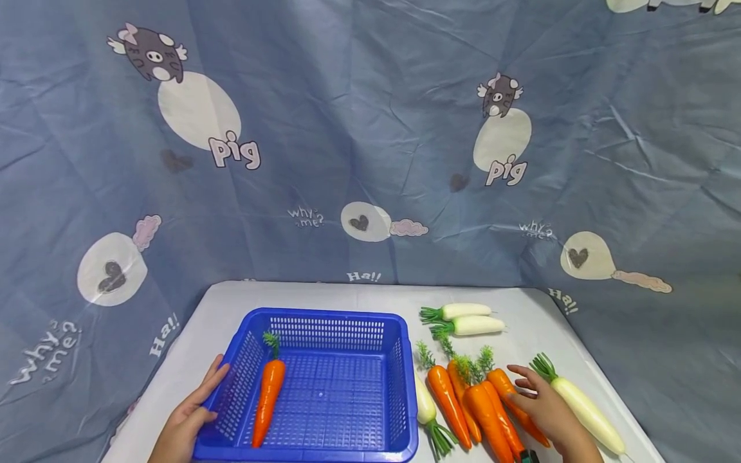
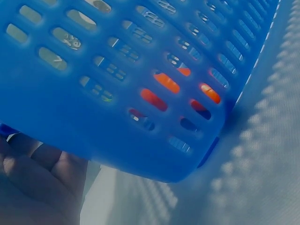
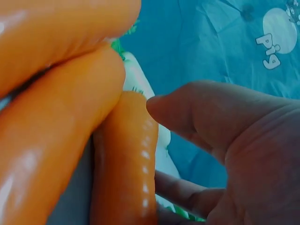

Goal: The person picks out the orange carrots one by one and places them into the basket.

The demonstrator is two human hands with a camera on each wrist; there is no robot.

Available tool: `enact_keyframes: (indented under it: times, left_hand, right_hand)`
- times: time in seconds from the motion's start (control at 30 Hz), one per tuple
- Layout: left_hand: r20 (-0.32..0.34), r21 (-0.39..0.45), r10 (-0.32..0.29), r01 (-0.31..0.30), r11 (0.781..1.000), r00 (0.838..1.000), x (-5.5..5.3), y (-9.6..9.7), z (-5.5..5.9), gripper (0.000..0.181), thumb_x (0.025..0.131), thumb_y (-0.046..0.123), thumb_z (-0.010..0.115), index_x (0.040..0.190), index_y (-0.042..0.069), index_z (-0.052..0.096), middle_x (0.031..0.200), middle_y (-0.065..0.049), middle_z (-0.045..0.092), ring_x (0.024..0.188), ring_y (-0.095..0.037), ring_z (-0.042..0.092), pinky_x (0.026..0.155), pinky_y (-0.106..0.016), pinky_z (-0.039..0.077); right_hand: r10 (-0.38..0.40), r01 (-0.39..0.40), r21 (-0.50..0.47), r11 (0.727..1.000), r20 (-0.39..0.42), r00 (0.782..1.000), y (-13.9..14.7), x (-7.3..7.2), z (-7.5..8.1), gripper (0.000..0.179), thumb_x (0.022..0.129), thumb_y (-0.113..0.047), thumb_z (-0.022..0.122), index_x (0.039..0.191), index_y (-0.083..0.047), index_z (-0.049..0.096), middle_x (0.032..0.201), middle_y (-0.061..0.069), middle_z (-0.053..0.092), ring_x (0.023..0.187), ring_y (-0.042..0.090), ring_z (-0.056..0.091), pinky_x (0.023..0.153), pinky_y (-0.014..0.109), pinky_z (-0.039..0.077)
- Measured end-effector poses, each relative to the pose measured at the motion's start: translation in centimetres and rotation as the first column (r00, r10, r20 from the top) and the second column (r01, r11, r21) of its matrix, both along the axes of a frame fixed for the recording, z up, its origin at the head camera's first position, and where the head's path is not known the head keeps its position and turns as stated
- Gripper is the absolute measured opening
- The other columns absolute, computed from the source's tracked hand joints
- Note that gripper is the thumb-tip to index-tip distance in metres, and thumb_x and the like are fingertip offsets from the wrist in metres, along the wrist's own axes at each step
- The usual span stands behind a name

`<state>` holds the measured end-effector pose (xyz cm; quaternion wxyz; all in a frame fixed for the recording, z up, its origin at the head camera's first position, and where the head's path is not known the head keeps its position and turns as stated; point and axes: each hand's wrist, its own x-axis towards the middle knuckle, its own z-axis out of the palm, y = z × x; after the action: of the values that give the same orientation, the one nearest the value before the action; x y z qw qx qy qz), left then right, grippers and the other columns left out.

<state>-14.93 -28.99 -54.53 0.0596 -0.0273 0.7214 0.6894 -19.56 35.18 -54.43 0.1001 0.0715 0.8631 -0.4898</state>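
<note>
My left hand (image 1: 186,415) is at the left side of a blue plastic basket (image 1: 309,454), its fingertips touching the outer rim. In the left wrist view the fingers lie beneath the rim, partly hidden. One carrot (image 1: 269,402) lies inside the basket near its left wall. My right hand (image 1: 547,411) hovers over the right edge of a bunch of carrots, thumb and fingers spread about the rightmost carrot (image 1: 515,406). In the right wrist view the thumb is close to that carrot's thick end (image 3: 129,140); whether it touches, I cannot tell.
Left of the hand lie more carrots (image 1: 448,402), with a white radish (image 1: 425,405) against the basket. Two white radishes (image 1: 477,325) lie at the back, and another large white radish (image 1: 590,411) lies to the right. A blue printed cloth (image 1: 376,161) hangs behind the white table (image 1: 324,292).
</note>
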Motion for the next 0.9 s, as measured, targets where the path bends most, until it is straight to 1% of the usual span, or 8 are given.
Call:
enact_keyframes:
  times: [0.07, 0.2, 0.27, 0.4, 0.53, 0.7, 0.77, 0.9]
  left_hand:
    - [-0.004, 0.001, -0.004, 0.004, 1.000, 1.000, 0.1, -0.1, -0.1, 0.072, 0.094, -0.004, 0.036, 0.165, 0.009, 0.032, 0.175, 0.017, 0.007, 0.158, 0.001, 0.002, 0.120, -0.059, -0.001]
    - [-0.035, -0.011, -0.024, 0.023, 1.000, 0.999, 0.2, -0.3, -0.4, 0.071, 0.095, -0.004, 0.035, 0.165, 0.008, 0.031, 0.176, 0.015, 0.008, 0.143, 0.025, 0.016, 0.123, -0.034, 0.003]
    - [-0.050, -0.013, -0.033, 0.033, 0.999, 0.998, 0.3, -0.4, -0.5, 0.070, 0.095, -0.005, 0.034, 0.164, 0.007, 0.031, 0.176, 0.014, 0.008, 0.136, 0.031, 0.021, 0.120, -0.020, 0.008]
    - [-0.067, -0.011, -0.046, 0.046, 0.999, 0.997, 0.4, -0.5, -0.5, 0.071, 0.094, -0.006, 0.033, 0.164, 0.006, 0.031, 0.175, 0.016, 0.008, 0.130, 0.035, 0.025, 0.111, -0.008, 0.017]
    - [-0.092, -0.017, -0.044, 0.043, 0.999, 0.995, 0.3, -0.2, -0.3, 0.072, 0.093, -0.007, 0.033, 0.164, 0.004, 0.031, 0.176, 0.013, 0.008, 0.133, 0.033, 0.022, 0.110, -0.003, 0.016]
    - [-0.066, -0.022, -0.027, 0.026, 0.999, 0.997, 0.2, -0.1, -0.1, 0.072, 0.093, -0.005, 0.033, 0.164, 0.006, 0.032, 0.176, 0.014, 0.007, 0.136, 0.032, 0.019, 0.112, -0.006, 0.012]
    - [-0.066, -0.020, -0.028, 0.027, 0.999, 0.997, 0.1, -0.2, -0.2, 0.072, 0.093, -0.005, 0.034, 0.164, 0.006, 0.032, 0.176, 0.013, 0.007, 0.136, 0.032, 0.019, 0.112, -0.006, 0.013]
    - [-0.096, -0.008, -0.053, 0.052, 0.999, 0.994, 0.1, -0.5, -0.4, 0.072, 0.093, -0.007, 0.033, 0.164, 0.005, 0.031, 0.176, 0.012, 0.006, 0.134, 0.032, 0.022, 0.110, -0.004, 0.018]
  right_hand:
    - [0.005, -0.005, -0.001, 1.000, -0.005, 1.000, 0.2, 0.0, -0.2, 0.066, 0.099, -0.016, 0.070, 0.157, -0.003, 0.042, 0.147, 0.036, 0.048, 0.133, 0.055, 0.051, 0.096, 0.055, 0.054]
    - [0.022, -0.022, -0.008, 1.000, 0.005, 1.000, 0.5, 0.2, -0.7, 0.065, 0.097, -0.013, 0.071, 0.155, -0.001, 0.044, 0.142, 0.032, 0.054, 0.127, 0.048, 0.058, 0.095, 0.052, 0.055]
    - [0.030, -0.029, -0.027, 0.999, 0.020, 0.999, 0.6, 0.4, -1.0, 0.066, 0.097, -0.013, 0.071, 0.155, -0.001, 0.044, 0.142, 0.031, 0.056, 0.124, 0.044, 0.060, 0.094, 0.048, 0.055]
    - [0.033, -0.032, -0.031, 0.999, 0.027, 0.999, 0.7, 0.5, -1.3, 0.068, 0.094, -0.011, 0.073, 0.155, -0.001, 0.044, 0.139, 0.028, 0.059, 0.119, 0.035, 0.064, 0.089, 0.039, 0.055]
    - [0.034, -0.034, 0.002, 0.999, 0.021, 0.999, 1.0, 0.3, -1.3, 0.069, 0.092, -0.006, 0.072, 0.155, 0.000, 0.044, 0.136, 0.026, 0.061, 0.115, 0.033, 0.065, 0.086, 0.038, 0.056]
    - [0.031, -0.032, 0.027, 0.999, 0.035, 0.999, 0.9, 0.0, -1.1, 0.067, 0.092, -0.005, 0.070, 0.155, -0.003, 0.045, 0.136, 0.025, 0.061, 0.117, 0.038, 0.065, 0.089, 0.044, 0.058]
    - [0.031, -0.032, 0.037, 0.999, 0.038, 0.999, 0.8, -0.1, -1.0, 0.067, 0.092, -0.005, 0.070, 0.154, -0.004, 0.046, 0.136, 0.025, 0.061, 0.118, 0.039, 0.064, 0.089, 0.046, 0.058]
    - [0.033, -0.035, 0.045, 0.998, 0.035, 0.999, 0.5, -0.1, -0.9, 0.066, 0.092, -0.005, 0.071, 0.153, -0.004, 0.047, 0.133, 0.024, 0.062, 0.115, 0.038, 0.065, 0.087, 0.045, 0.058]
